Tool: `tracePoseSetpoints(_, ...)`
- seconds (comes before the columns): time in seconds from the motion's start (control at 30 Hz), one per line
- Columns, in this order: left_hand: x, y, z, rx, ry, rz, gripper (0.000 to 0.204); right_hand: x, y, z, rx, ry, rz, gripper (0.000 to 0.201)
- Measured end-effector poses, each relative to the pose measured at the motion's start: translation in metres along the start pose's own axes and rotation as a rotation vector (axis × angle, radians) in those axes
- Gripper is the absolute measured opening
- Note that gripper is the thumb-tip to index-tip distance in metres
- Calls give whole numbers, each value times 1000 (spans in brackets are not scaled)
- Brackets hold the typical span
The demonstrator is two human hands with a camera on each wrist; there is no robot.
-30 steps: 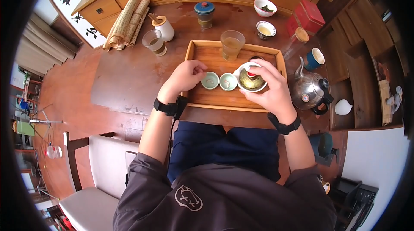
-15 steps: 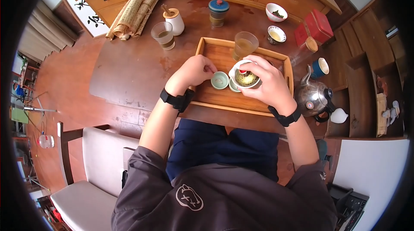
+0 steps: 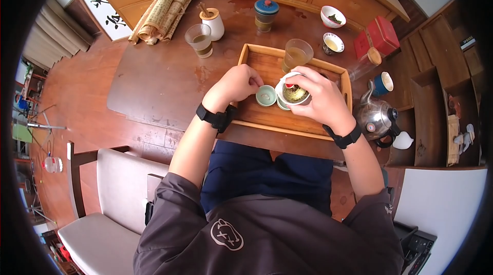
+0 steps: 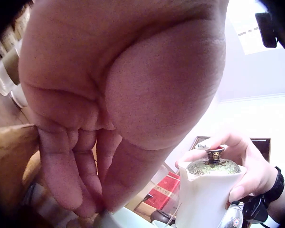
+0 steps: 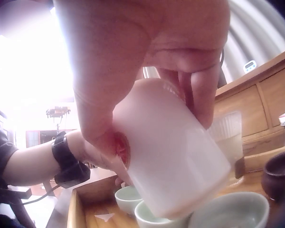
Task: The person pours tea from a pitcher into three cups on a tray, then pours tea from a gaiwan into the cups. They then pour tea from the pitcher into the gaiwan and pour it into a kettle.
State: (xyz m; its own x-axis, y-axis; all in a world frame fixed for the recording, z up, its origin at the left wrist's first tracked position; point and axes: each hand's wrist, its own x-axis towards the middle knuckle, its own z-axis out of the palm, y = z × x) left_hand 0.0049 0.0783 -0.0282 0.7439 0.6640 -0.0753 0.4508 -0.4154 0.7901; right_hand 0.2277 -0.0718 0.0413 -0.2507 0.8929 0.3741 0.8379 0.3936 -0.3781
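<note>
My right hand [image 3: 318, 93] grips a white gaiwan [image 4: 206, 190] with a spout, a gold-patterned lid and a red-topped knob. Fingers lie over the lid and the thumb is at the side. In the right wrist view the gaiwan tips over pale green teacups, a middle one [image 5: 152, 216] and a nearer one [image 5: 232, 213]. My left hand [image 3: 233, 85] has thumb and fingertips drawn together at the rim of the leftmost green teacup [image 3: 266, 96]. The gaiwan partly covers the second teacup in the head view. All these cups stand on a wooden tray [image 3: 277, 129].
A glass of tea [image 3: 298, 55] stands at the tray's back, with a dark brown cup [image 5: 281, 175] nearby. A steel kettle [image 3: 374, 116] is right of the tray. Behind are another glass [image 3: 199, 41], a blue-lidded jar [image 3: 265, 16], two bowls and a red box [image 3: 377, 39].
The gaiwan has moved left over the second teacup and tilted, held in my right hand. My left hand stays by the leftmost teacup. The head view has shifted slightly.
</note>
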Motion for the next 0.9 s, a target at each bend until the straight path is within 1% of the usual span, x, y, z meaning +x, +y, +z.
tracePoseSetpoints(0.13, 0, 3, -2, 10, -7, -1, 17, -5, 2, 4, 65, 43, 36, 45)
tracePoseSetpoints(0.2, 0, 2, -2, 15, -11, -7, 17, -9, 5, 5, 151, 106, 55, 47)
tracePoseSetpoints(0.27, 1, -1, 0, -15, 19, 22, 16, -15, 9, 6, 145, 117, 64, 48)
tracePoseSetpoints(0.33, 2, -1, -1, -5, 2, 3, 16, -20, 10, 4, 140, 129, 78, 48)
tracePoseSetpoints(0.43, 1, 0, -1, 12, -13, -15, 16, -24, 11, -3, 127, 101, 97, 47)
tracePoseSetpoints(0.63, 1, 3, -2, 31, -10, -14, 15, -27, 15, -8, 75, 71, 73, 46)
tracePoseSetpoints(0.7, 1, 2, -2, 21, -15, -19, 15, -27, 14, -10, -6, 20, 77, 48)
tracePoseSetpoints(0.8, 1, 3, -2, 25, -21, -16, 14, -27, 13, -10, -61, 31, 48, 49)
tracePoseSetpoints(0.9, 1, 1, -1, 13, -18, -23, 14, -28, 14, -10, -38, 31, 74, 48)
